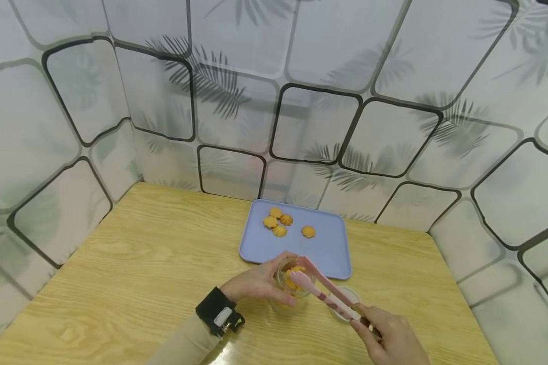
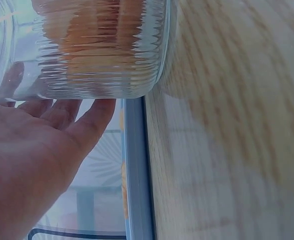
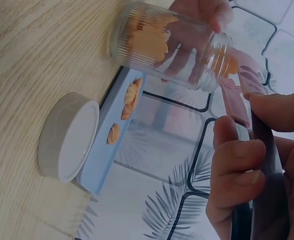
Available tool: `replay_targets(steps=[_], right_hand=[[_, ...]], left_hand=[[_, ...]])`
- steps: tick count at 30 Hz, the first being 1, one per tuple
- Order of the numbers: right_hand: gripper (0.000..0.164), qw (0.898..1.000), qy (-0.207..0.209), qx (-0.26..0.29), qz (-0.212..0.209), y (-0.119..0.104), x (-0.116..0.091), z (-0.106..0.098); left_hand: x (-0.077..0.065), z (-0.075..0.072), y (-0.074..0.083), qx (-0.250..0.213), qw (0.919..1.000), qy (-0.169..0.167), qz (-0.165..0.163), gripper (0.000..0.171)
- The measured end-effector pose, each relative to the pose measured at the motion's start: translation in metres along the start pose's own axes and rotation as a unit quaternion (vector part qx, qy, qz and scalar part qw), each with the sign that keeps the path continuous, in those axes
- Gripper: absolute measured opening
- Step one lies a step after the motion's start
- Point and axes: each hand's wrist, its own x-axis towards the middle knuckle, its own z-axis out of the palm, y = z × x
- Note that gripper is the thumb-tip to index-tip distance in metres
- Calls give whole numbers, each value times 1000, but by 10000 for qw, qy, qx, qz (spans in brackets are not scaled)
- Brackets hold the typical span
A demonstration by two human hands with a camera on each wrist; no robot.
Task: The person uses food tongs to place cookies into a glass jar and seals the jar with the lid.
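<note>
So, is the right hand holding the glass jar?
No, the right hand holds pink tongs, while the left hand holds the jar.

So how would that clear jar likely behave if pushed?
The jar, taller than wide, would probably tip if pushed high up. Its round body could roll once on its side. Its clear, glassy look suggests it may be fragile.

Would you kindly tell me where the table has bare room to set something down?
The broadest free patch of table lies left of the blue tray and left sleeve. A smaller one lies right of the tray, beyond the right hand. The tray's right end is bare. It is crowded around the left hand, jar, tongs and white lid.
</note>
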Motion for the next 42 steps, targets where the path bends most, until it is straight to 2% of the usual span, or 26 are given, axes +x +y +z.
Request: replay_targets(steps=[8, 12, 15, 18, 22, 24, 27, 31, 35, 37, 42], right_hand=[[25, 9996, -116, 192, 192, 2, 2, 0], [22, 9958, -225, 634, 625, 8, 3, -4], [15, 9917, -101, 675, 1091, 16, 9, -6], [15, 9857, -92, 340, 1648, 29, 23, -5], [34, 9758, -508, -334, 2102, 54, 46, 9], [38, 9723, -752, -596, 2130, 68, 56, 21], [34, 9683, -963, -889, 2125, 85, 69, 37], [30, 9599, -1183, -998, 2337, 92, 83, 54], [28, 9535, -1303, -954, 2545, 93, 89, 65], [27, 9526, -1349, -1005, 2533, 92, 91, 70], [25, 9593, -1248, -1225, 2216, 93, 92, 73]], left_hand=[[1, -1, 0, 37, 9999, 4, 126, 82], [0, -1, 0, 104, 9998, -34, 162, 82], [1, 0, 0, 150, 9997, -30, 193, 82], [1, 1, 1, 2, 9997, -20, 228, 81], [1, 0, 1, -176, 9995, -72, 263, 80], [1, 0, 1, -198, 9994, -101, 281, 80], [2, 0, 0, -239, 9992, -139, 291, 80], [2, -1, 0, -198, 9993, -140, 299, 80], [1, -1, 0, -102, 9994, -170, 283, 79], [1, -1, 1, -75, 9995, -182, 266, 79], [1, -1, -1, -77, 9992, -204, 332, 78]])
